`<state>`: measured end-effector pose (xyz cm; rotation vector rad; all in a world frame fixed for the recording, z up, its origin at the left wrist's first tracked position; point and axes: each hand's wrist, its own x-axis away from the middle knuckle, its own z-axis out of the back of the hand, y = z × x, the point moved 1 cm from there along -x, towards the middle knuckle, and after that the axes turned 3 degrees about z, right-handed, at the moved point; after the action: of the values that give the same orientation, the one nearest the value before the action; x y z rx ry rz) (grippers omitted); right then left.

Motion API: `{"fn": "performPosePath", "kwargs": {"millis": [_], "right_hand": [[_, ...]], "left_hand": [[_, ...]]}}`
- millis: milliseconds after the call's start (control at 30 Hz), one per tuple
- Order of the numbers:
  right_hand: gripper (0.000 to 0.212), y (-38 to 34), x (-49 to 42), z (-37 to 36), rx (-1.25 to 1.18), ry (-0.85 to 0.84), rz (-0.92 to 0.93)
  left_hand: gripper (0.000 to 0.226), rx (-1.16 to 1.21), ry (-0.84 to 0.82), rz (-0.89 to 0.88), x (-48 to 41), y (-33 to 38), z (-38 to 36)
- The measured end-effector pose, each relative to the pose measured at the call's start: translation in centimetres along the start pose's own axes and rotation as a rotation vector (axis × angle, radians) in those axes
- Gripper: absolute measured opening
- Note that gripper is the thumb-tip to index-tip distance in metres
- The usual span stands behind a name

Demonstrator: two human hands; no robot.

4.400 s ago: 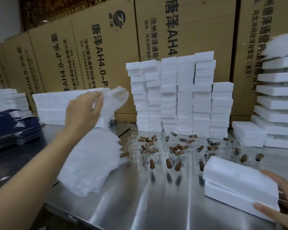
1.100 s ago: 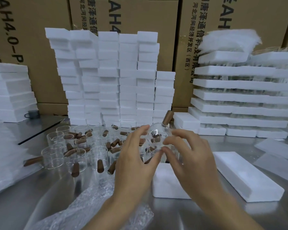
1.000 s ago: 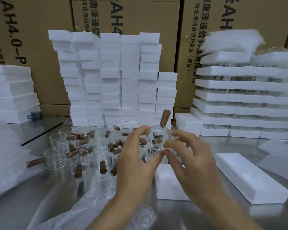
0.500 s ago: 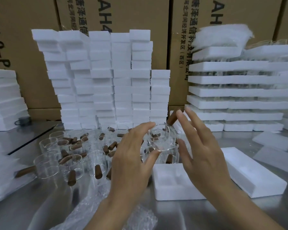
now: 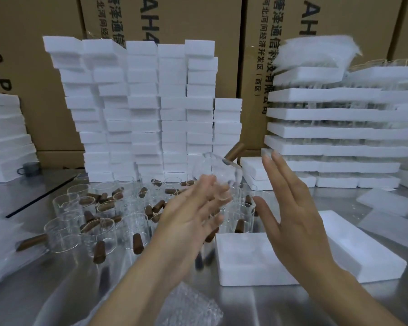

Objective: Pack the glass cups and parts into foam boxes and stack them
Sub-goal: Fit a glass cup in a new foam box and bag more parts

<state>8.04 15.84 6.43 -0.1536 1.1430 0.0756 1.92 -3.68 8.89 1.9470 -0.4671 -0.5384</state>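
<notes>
The left hand (image 5: 189, 222) pinches a raised glass cup (image 5: 216, 169) at its blurred fingertips, the cup's wooden handle pointing toward 1 o'clock. The right hand (image 5: 292, 215) is spread flat at the cup's 3 o'clock, not touching it. At the hands' 6 o'clock an open foam box (image 5: 236, 267) sits on the tabletop (image 5: 57, 290); other cups (image 5: 99, 215) crowd at 9 o'clock.

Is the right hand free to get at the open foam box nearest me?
Likely yes: the right hand is open and empty, the left hand has the cup, and the foam box lies just below it, uncovered.
</notes>
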Motion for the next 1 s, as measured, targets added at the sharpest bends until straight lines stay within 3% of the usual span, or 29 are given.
{"fn": "performPosePath", "kwargs": {"millis": [67, 167, 533, 1000], "right_hand": [[0.078, -0.1, 0.0, 0.0, -0.021, -0.013, -0.005], [0.077, -0.4, -0.1, 0.1, -0.062, -0.026, -0.002], [0.08, -1.9, -0.3, 0.5, -0.233, -0.034, -0.044], [0.075, -2.4, -0.7, 1.0, -0.263, 0.03, -0.044]], "left_hand": [[0.066, 0.258, -0.081, 0.12, 0.1, 0.4, 0.2], [0.074, 0.378, -0.163, 0.177, 0.2, 0.7, 0.4], [0.079, 0.428, -0.154, 0.384, 0.7, -0.3, 0.1], [0.08, 0.383, -0.157, 0.392, 1.0, -0.3, -0.4]]}}
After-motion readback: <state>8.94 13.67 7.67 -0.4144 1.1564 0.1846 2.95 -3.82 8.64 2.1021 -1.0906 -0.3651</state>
